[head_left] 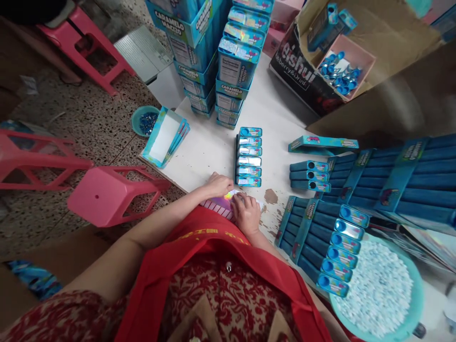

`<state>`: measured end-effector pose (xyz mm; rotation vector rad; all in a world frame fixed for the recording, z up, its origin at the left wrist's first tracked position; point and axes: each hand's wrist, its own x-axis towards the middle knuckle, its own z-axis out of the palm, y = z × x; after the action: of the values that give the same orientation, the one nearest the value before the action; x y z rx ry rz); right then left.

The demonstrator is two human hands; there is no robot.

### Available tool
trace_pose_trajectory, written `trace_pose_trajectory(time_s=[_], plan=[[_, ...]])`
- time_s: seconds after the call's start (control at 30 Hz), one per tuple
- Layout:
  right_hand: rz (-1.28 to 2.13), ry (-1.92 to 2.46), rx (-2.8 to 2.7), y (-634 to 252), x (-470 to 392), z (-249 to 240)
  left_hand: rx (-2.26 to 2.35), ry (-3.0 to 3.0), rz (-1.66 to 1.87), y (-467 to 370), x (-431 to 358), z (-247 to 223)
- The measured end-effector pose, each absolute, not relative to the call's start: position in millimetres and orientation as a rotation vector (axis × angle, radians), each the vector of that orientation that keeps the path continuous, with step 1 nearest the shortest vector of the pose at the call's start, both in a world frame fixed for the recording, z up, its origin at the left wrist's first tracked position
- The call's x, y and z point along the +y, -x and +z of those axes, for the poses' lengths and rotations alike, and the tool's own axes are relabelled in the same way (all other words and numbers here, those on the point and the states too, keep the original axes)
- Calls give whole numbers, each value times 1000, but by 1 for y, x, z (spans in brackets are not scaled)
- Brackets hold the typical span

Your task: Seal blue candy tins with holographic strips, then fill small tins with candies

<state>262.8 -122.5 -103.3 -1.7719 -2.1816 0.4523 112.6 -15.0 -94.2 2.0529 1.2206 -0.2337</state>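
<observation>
At the table's front edge lies a shiny, iridescent sheet [217, 207] with pale strips along its lower part. My left hand [220, 184] rests on the sheet's upper edge, its fingers curled together; whatever they pinch is too small to make out. My right hand [246, 210] lies over the sheet's right end with its fingers bent down, and the fingertips are partly hidden. Just beyond my hands stands a row of several small blue boxes [249, 161] with shiny strips on their ends.
Stacked blue boxes [231, 71] stand at the back. A blue tray [160, 137] is at the left edge of the table [274, 107]. On the right are more blue boxes [309, 232], a basin of small pale pieces [377, 285] and a cardboard carton [295, 71]. Pink stools [103, 195] stand left.
</observation>
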Motion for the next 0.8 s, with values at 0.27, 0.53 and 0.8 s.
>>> trace_pose_trajectory(time_s=[0.27, 0.53, 0.8], plan=[[660, 1867, -2050, -263, -117, -84, 1246, -2014, -188, -110, -17, -110], [1224, 1831, -1356, -282, -90, -34, 1114, -1760, 280, -97, -23, -83], [1324, 1683, -1152, -282, -37, -31, 979, -1191, 379, -102, -8, -72]])
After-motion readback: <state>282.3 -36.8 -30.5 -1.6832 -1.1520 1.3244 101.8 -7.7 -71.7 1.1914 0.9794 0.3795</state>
